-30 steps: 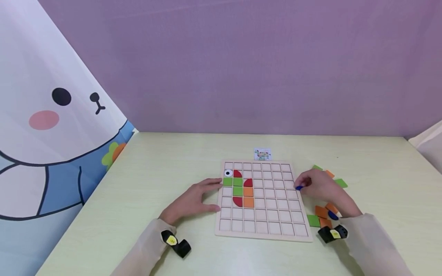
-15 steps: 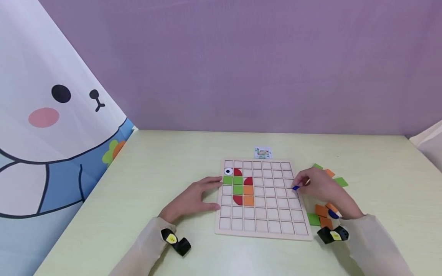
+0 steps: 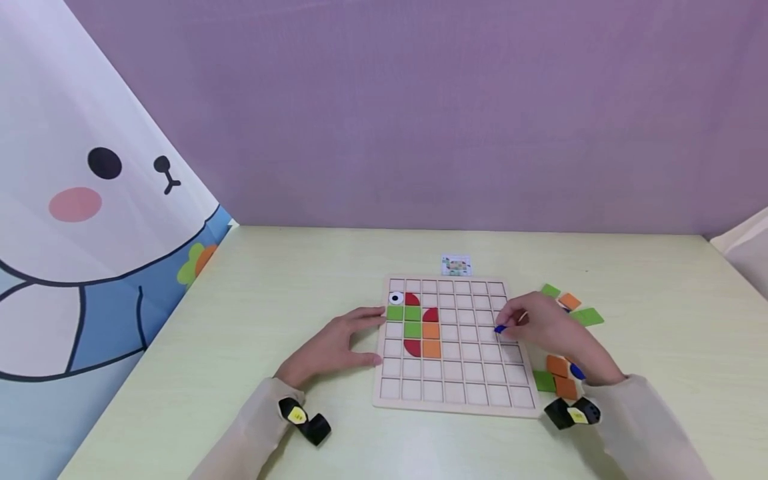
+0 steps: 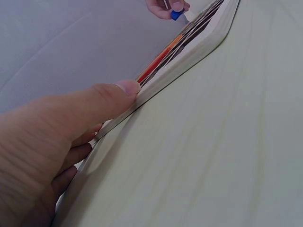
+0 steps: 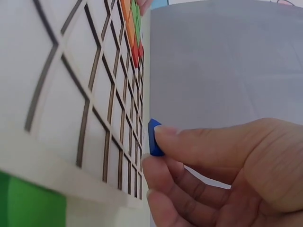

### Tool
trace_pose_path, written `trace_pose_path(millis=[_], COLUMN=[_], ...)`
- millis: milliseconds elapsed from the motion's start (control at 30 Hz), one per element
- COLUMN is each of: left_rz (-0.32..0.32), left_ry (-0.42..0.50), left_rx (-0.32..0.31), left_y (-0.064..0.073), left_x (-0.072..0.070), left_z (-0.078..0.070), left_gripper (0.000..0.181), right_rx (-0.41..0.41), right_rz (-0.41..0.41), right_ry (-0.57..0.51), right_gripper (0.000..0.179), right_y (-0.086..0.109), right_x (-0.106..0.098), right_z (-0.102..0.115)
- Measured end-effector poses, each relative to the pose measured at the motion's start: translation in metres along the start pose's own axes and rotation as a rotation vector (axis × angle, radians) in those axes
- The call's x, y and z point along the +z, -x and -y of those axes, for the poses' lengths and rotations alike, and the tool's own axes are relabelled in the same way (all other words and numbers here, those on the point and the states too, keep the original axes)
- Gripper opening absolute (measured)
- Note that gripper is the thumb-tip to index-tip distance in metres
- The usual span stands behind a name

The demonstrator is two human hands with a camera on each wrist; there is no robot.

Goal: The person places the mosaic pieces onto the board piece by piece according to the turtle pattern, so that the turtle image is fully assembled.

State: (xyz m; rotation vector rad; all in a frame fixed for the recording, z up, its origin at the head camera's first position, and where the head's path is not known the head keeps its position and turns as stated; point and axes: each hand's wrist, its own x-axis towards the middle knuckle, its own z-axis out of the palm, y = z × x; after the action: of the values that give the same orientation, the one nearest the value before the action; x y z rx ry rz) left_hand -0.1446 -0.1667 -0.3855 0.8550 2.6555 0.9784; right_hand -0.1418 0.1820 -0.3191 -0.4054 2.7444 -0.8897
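My right hand (image 3: pixel 543 323) pinches a small blue tile (image 5: pixel 153 138) between thumb and fingertips, over the right columns of a pale wooden grid board (image 3: pixel 456 395). Part of that tile is hidden by the fingers. At the board's left edge, my left hand (image 3: pixel 336 343) has its thumb and fingers spread, with the tips right at the rim. In the left wrist view its thumb (image 4: pixel 111 97) lies along the board's side. Set in the left cells are a white eye tile (image 3: pixel 395 298), green tiles (image 3: pixel 412 329), red quarter-round tiles (image 3: pixel 412 347) and orange tiles (image 3: pixel 431 349).
Behind the board lies a small picture card (image 3: pixel 457 265). Loose green tiles (image 3: pixel 588 316), orange tiles (image 3: pixel 566 388) and a blue tile (image 3: pixel 577 371) lie right of the board, partly under the right forearm. A purple cloth (image 3: pixel 456 120) backs the table (image 3: pixel 300 267).
My right hand has moved left with the blue tile, from the board's right edge to over its right columns. The left hand stays at the left edge.
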Motion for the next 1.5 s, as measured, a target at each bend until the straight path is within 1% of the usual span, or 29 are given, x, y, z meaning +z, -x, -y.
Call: trace_pose_path(millis=[67, 300, 433, 633, 867, 1033, 1167, 1300, 1500], left_rz=[-0.002, -0.011, -0.009, -0.013, -0.014, -0.015, -0.013, -0.009, -0.003], left_ry=[-0.003, 0.004, 0.007, 0.011, 0.012, 0.013, 0.012, 0.017, 0.018], left_rx=[0.003, 0.025, 0.025, 0.032, 0.028, 0.030, 0.029, 0.024, 0.017], left_y=[0.000, 0.001, 0.001, 0.001, 0.001, 0.000, 0.000, 0.000, -0.001], left_x=[0.000, 0.000, 0.000, -0.002, 0.001, 0.002, 0.002, 0.001, 0.001], left_z=[0.001, 0.001, 0.000, 0.000, 0.004, 0.003, 0.003, 0.002, 0.001], left_gripper=[0.068, 0.068, 0.067, 0.067, 0.067, 0.067, 0.067, 0.067, 0.067], right_rx=[-0.009, 0.007, -0.019, -0.028, -0.037, -0.043, -0.075, -0.139, -0.197], right_rz=[0.010, 0.028, 0.030, 0.039, 0.063, 0.084, 0.096, 0.107, 0.127], right_ry=[-0.013, -0.025, -0.016, -0.015, -0.022, -0.039, -0.047, -0.046, -0.056], right_gripper=[0.008, 0.009, 0.010, 0.010, 0.011, 0.013, 0.012, 0.011, 0.011], right_y=[0.000, 0.003, 0.004, 0.001, -0.004, -0.006, -0.008, -0.010, -0.012], right_x=[0.000, 0.004, 0.006, 0.011, 0.020, 0.027, 0.032, 0.037, 0.045], right_z=[0.002, 0.016, 0.023, 0.031, 0.041, 0.047, 0.050, 0.052, 0.056])
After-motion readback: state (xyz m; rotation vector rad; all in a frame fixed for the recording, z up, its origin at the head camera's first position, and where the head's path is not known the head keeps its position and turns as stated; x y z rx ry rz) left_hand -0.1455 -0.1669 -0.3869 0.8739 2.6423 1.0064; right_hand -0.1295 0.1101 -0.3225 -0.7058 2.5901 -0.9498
